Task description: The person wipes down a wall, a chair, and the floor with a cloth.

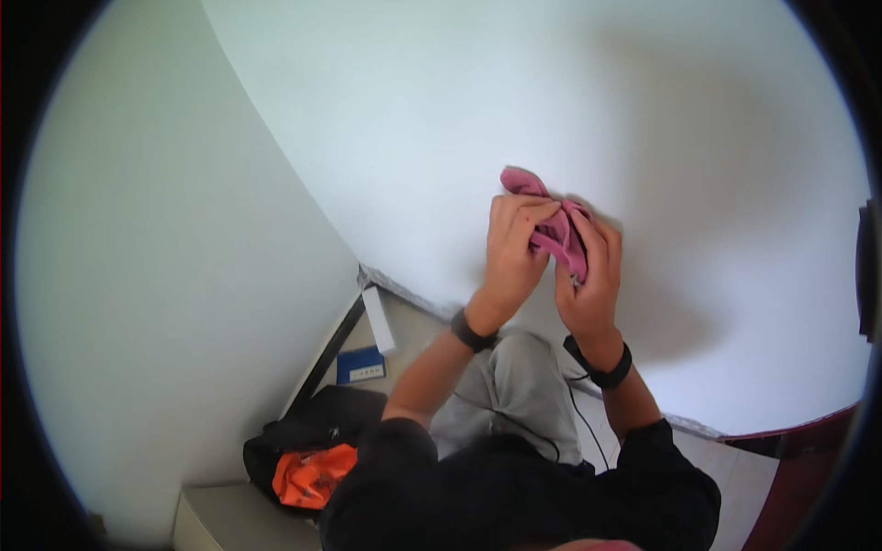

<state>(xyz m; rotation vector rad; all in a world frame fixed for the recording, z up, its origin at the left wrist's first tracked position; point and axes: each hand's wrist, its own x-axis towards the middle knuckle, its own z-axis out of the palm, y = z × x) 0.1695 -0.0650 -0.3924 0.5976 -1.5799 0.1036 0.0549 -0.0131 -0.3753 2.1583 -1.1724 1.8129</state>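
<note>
A crumpled pink cloth (559, 241) is bunched between my two hands in front of the white wall. My left hand (516, 250) grips its left side, fingers bent over the top, and one folded end sticks out above them. Around the cloth's right edge my right hand (593, 289) is closed, with the thumb low on the near side. A dark band circles each wrist. I cannot tell whether the cloth touches the wall, and the fingertips behind it are partly hidden.
In the corner at lower left, a white box (378, 321) and a blue packet (360, 365) lie on the floor. A black bag (317, 415) with an orange plastic bag (314, 475) is beside my left arm. A thin black cable (585, 421) hangs near my right leg.
</note>
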